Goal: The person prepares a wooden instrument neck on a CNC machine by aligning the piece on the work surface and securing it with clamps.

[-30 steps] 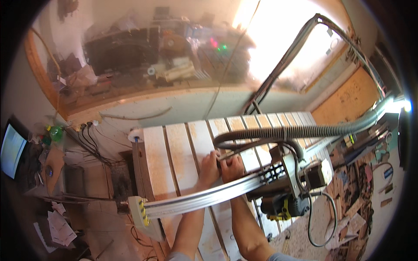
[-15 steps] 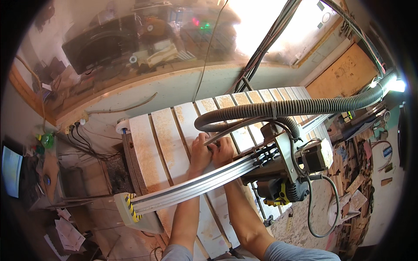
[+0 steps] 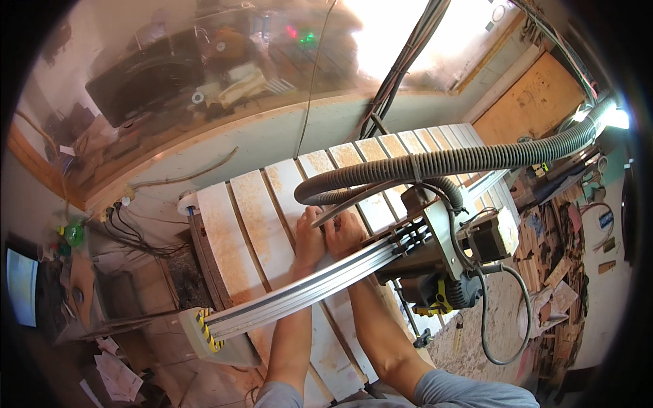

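Note:
Both my arms reach under the metal gantry rail (image 3: 299,292) of a router machine. My left hand (image 3: 310,239) and my right hand (image 3: 345,236) are close together over the white slatted bed (image 3: 255,234), with the fingers of both curled. Something small and dark shows between them, too hidden to name. A thin grey cable (image 3: 343,204) crosses just over the fingertips. Above and beyond my hands loops a ribbed black hose (image 3: 442,161). To the right of my right hand sits the spindle carriage (image 3: 435,251) with its motor (image 3: 493,238).
Sawdust lies in patches on the bed. A yellow-and-black striped end plate (image 3: 207,333) stands at the rail's near left end. Behind the bed is a wood-framed clear window (image 3: 204,88). Wood scraps (image 3: 554,272) are piled at right; a lit screen (image 3: 22,285) is at far left.
My right hand has turned slightly, and its back now shows more. Both hands stay together at the same spot on the bed. The view has shifted a little.

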Demonstrator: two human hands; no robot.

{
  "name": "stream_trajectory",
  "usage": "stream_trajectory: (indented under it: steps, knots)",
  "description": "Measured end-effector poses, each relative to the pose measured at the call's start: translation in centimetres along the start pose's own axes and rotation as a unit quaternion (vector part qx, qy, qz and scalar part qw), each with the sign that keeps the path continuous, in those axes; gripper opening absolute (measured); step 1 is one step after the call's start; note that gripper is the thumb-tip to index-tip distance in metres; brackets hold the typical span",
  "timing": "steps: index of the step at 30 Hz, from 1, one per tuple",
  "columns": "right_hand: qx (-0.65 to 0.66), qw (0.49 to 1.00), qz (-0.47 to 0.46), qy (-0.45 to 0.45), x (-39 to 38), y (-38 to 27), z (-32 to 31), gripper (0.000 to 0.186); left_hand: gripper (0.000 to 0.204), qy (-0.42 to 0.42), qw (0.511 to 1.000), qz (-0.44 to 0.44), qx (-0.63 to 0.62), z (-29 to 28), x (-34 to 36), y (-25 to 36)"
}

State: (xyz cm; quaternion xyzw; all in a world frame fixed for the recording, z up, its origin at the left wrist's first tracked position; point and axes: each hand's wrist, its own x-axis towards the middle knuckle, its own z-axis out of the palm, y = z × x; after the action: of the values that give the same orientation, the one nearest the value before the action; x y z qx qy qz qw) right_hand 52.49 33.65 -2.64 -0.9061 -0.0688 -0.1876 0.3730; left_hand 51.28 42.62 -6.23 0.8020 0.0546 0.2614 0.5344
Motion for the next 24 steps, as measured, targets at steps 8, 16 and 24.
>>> stream_trajectory:
  steps: [8, 16, 24]
  knots:
    - [-0.032, 0.994, 0.098, -0.028, 0.1, 0.0, 0.4, 0.030, 0.013, 0.004, 1.000, 0.025, 0.001, 0.2, 0.1, 0.0]
    - [-0.002, 0.997, -0.076, 0.027, -3.6, -0.7, -1.9, 0.035, 0.030, -0.021, 0.999, -0.035, 0.016, 0.4, 0.0, 1.2]
    - [0.091, 0.921, -0.114, -0.360, -17.6, -2.9, -18.1, 0.034, 0.047, -0.017, 0.996, -0.043, 0.073, 0.3, 0.1, -0.2]
